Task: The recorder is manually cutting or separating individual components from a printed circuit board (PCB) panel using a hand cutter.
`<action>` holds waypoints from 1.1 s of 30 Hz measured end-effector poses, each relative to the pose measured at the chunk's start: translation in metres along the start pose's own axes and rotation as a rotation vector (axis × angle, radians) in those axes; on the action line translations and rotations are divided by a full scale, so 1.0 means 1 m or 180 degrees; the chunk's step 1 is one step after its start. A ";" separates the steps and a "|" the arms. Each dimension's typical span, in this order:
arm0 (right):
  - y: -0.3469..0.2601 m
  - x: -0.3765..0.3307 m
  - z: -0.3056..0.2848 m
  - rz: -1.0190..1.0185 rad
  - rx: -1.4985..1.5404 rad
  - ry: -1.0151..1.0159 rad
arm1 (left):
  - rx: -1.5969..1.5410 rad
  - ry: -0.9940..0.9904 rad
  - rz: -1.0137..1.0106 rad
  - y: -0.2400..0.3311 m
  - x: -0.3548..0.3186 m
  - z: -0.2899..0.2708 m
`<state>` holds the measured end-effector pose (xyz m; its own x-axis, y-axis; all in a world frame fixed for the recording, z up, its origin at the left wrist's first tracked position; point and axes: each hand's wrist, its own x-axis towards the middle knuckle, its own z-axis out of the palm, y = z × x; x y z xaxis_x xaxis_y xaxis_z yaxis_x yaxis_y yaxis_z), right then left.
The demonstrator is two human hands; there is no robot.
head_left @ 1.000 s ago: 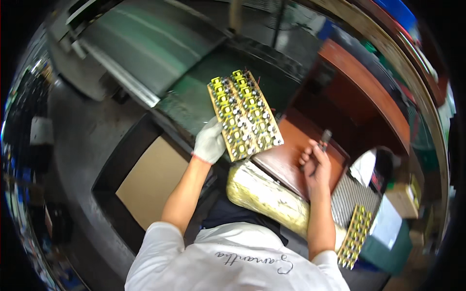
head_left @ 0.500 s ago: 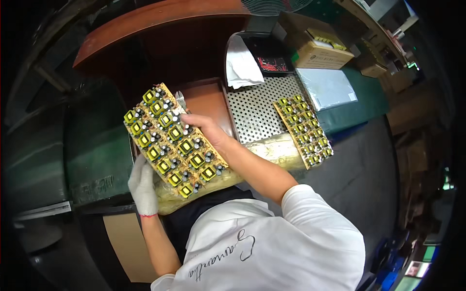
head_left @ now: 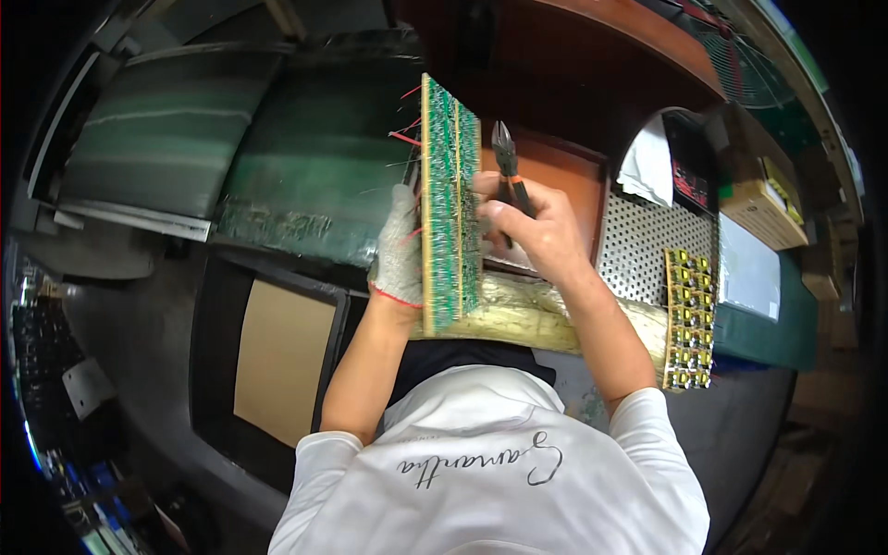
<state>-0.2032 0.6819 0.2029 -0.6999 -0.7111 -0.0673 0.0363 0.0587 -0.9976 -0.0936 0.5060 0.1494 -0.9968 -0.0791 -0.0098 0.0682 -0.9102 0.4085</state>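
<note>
Head view: you are gripping the circuit board panel (head_left: pixel 450 203) on edge with your gloved left hand (head_left: pixel 399 252), solder side turned to your right hand (head_left: pixel 532 222), which is clenching side cutters (head_left: pixel 508 165), presumably so the protruding leads face the blades, above the foil-wrapped rest (head_left: pixel 518 314).

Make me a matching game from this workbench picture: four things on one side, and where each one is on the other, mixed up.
Things:
1. green circuit board panel
2. cutting pliers
3. second panel with yellow parts
4. brown cardboard sheet

Places:
A. lying on the perforated metal plate
B. low down, left of the person
C. in the bare right hand
D. held on edge by the gloved left hand

Pairs: 1-D, 2-C, 3-A, 4-B
</note>
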 end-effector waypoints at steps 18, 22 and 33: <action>0.066 -0.056 -0.034 -0.1231 -0.3384 -0.0464 | 0.0777 0.1142 0.0861 -0.017 -0.035 -0.058; 0.058 -0.058 -0.031 -0.1046 -0.3630 -0.0613 | 0.0830 0.1188 0.0873 -0.020 -0.032 -0.071; 0.053 -0.056 -0.023 -0.0819 -0.4027 -0.0692 | 0.1263 0.1381 0.0916 -0.013 -0.030 -0.036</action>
<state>-0.1782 0.7412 0.1540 -0.4532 -0.8914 0.0023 -0.8547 0.4338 -0.2853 -0.0632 0.5054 0.1111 -0.8281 -0.5298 -0.1833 0.2268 -0.6156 0.7547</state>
